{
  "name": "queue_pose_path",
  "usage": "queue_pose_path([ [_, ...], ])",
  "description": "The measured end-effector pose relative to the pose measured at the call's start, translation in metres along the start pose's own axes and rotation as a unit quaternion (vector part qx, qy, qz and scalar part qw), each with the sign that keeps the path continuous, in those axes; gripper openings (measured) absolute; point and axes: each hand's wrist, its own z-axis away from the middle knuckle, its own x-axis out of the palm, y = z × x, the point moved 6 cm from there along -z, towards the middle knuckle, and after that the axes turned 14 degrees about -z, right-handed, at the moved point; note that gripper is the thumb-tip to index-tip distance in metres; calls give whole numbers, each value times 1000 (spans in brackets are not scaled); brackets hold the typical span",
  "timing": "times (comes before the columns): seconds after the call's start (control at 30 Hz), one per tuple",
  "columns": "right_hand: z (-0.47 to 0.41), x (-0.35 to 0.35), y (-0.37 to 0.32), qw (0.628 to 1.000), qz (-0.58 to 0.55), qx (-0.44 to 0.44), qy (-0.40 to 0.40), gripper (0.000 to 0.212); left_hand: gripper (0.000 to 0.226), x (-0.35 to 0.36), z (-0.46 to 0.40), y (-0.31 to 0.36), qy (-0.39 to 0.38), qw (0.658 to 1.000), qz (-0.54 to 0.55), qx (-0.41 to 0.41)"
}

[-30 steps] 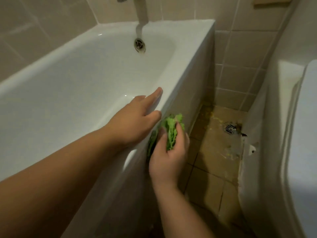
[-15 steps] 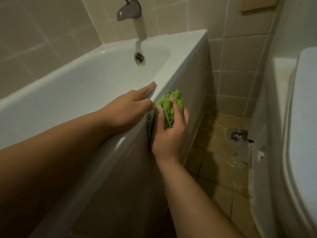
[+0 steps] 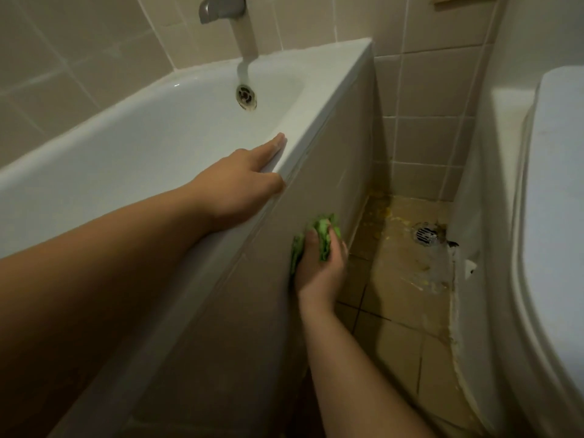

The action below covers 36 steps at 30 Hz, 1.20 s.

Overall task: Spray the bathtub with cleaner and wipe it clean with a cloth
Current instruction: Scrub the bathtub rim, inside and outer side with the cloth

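Observation:
The white bathtub [image 3: 331, 90] fills the left of the head view, its tiled outer side panel [image 3: 335, 159] facing right. My left hand [image 3: 243, 181] rests flat on the tub's near rim, fingers straight, thumb hooked over the outer edge. My right hand [image 3: 320, 267] grips a crumpled green cloth [image 3: 322, 235] and presses it against the side panel, well below the rim. No spray bottle is in view.
A grey tap [image 3: 221, 9] and an overflow fitting [image 3: 246, 95] sit at the tub's far end. A stained tile floor [image 3: 401, 279] with a round drain [image 3: 425, 233] lies to the right. A white toilet [image 3: 556, 216] crowds the right edge.
My right hand has slid the green cloth down the side panel from just under the rim. My left hand stays on the rim. The camera has tilted up.

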Motion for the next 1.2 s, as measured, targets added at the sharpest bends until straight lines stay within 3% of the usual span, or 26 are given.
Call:
queue_pose_path([
  [0.1,23,-21,38,996,18,89,15,64,73,0,-6,3,6,1000,-7,4],
  [0.2,59,-27,38,996,46,67,-24,81,73,-3,-10,6,13,1000,-6,6],
  [0.33,24,-11,15,999,21,-20,-43,54,74,-3,-14,7,22,1000,10,12],
  [0.4,-6,-12,32,1000,23,4,-12,47,74,-4,-15,7,26,1000,10,15],
  [0.57,30,-46,96,988,12,148,38,64,74,-5,-15,10,25,1000,15,7],
  [0.67,63,-44,76,995,21,101,3,61,72,-6,-16,12,27,999,27,8],
  [0.77,26,-34,72,998,36,56,7,64,71,-7,-16,13,31,999,32,6],
  [0.87,-16,-46,112,993,43,99,43,52,71,-7,-17,13,44,998,38,5],
  [1.0,31,-82,179,979,36,193,59,73,69,-8,-22,15,60,997,41,7],
  [1.1,78,-79,147,979,3,200,29,30,68,-10,-25,16,65,997,45,12],
  [1.2,36,-68,143,987,-24,158,27,35,68,-8,-27,16,73,996,47,12],
])
